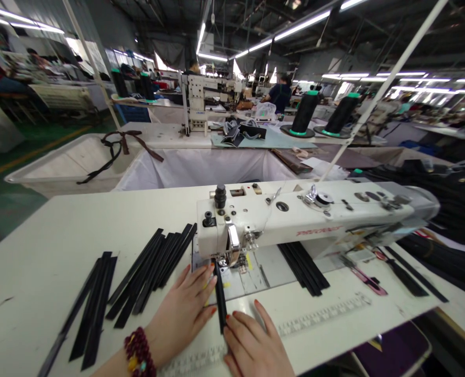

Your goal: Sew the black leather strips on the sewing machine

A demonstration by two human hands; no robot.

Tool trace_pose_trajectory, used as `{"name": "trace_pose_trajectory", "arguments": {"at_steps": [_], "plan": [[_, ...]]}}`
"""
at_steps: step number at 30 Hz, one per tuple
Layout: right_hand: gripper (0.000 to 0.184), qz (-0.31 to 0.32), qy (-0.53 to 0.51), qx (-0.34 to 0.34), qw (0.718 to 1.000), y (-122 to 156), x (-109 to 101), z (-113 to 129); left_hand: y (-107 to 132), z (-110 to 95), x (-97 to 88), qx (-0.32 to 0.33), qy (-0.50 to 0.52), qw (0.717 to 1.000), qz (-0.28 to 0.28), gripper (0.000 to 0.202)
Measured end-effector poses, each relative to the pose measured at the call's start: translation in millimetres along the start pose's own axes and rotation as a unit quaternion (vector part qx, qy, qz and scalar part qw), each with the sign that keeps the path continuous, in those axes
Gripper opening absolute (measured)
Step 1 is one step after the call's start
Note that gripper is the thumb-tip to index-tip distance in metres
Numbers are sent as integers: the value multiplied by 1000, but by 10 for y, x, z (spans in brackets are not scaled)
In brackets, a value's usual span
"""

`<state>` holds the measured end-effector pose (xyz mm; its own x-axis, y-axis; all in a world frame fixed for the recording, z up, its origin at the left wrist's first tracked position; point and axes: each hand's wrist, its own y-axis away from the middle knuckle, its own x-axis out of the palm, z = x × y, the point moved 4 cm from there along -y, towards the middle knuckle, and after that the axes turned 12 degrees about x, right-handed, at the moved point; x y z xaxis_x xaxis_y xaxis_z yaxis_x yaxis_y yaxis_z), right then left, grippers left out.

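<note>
A narrow black strip (220, 306) runs lengthwise toward me from under the presser foot (232, 256) of a white sewing machine (272, 217). My left hand (187, 311), with a dark red bead bracelet (138, 353) at its wrist, lies flat on the left of this strip, fingers stretched and fingertips at its edge. At the strip's near end, my right hand (254, 345) rests with its fingers spread, fingertips touching the right edge. More black strips (154, 272) lie in a loose row left of the machine, and others (93, 309) lie further left.
Under the machine arm sits another bunch of black strips (303, 267). A clear ruler (322, 314), pink-handled snips (368, 280) and a dark-handled tool (407, 275) lie to the right. Behind the table are a white bin (71, 157) and black thread cones (305, 112); people work further back.
</note>
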<state>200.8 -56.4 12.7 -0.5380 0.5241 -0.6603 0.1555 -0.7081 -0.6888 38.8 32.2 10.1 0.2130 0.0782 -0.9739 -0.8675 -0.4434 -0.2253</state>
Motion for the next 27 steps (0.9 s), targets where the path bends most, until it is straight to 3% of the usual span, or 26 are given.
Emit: {"name": "trace_pose_trajectory", "arguments": {"at_steps": [13,18,27], "plan": [[15,90,8,23,996,-234,168,-159,-132,183,33,-28,1,999,-20,33],[24,149,33,25,988,-253,284,-246,-162,203,31,-39,21,999,14,29],[25,157,96,12,983,-463,424,-322,-148,234,70,-33,32,999,7,25]]}}
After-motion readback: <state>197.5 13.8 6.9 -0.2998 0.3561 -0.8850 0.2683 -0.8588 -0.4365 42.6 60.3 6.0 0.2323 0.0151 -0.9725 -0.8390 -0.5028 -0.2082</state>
